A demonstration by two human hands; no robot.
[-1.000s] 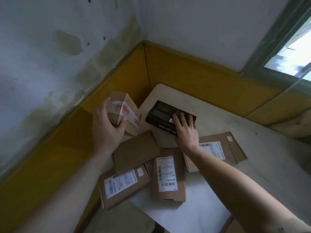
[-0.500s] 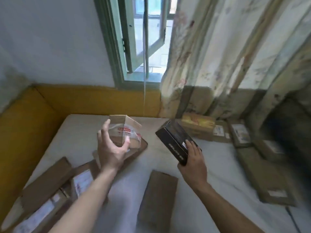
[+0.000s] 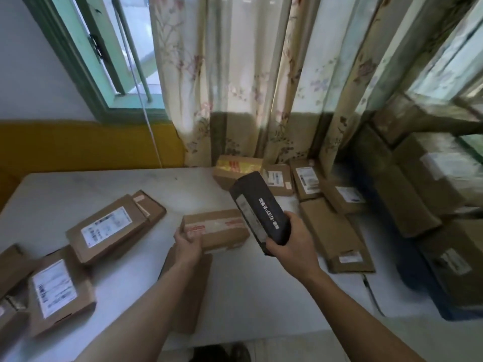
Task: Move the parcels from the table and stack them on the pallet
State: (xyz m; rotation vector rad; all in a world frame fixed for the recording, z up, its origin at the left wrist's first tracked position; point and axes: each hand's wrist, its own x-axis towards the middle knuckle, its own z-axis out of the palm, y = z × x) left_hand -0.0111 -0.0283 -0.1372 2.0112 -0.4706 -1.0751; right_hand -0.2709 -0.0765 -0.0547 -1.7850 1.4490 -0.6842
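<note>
My left hand (image 3: 187, 246) grips the near end of a small brown parcel (image 3: 218, 228) with red-printed tape, held above the white table (image 3: 86, 186). My right hand (image 3: 294, 244) holds a long black box (image 3: 257, 205) with white lettering by its lower end, tilted up and away from me. Several brown cardboard parcels with white labels lie on the table, among them a labelled one (image 3: 109, 227) at left and a flat one (image 3: 188, 286) under my left forearm. A blue pallet (image 3: 428, 291) at the right carries several stacked brown parcels (image 3: 418, 194).
More parcels (image 3: 277, 178) lie along the table's far right edge against a floral curtain (image 3: 248, 82). A green-framed window (image 3: 104, 61) stands open at the back left above a yellow wall band (image 3: 86, 145). A thin cord (image 3: 146, 118) hangs from the window.
The view has swung right from the table corner to the curtain and pallet. Both hands carried their parcels along: the taped parcel now lies flatter and lower, and the black box tilts upright.
</note>
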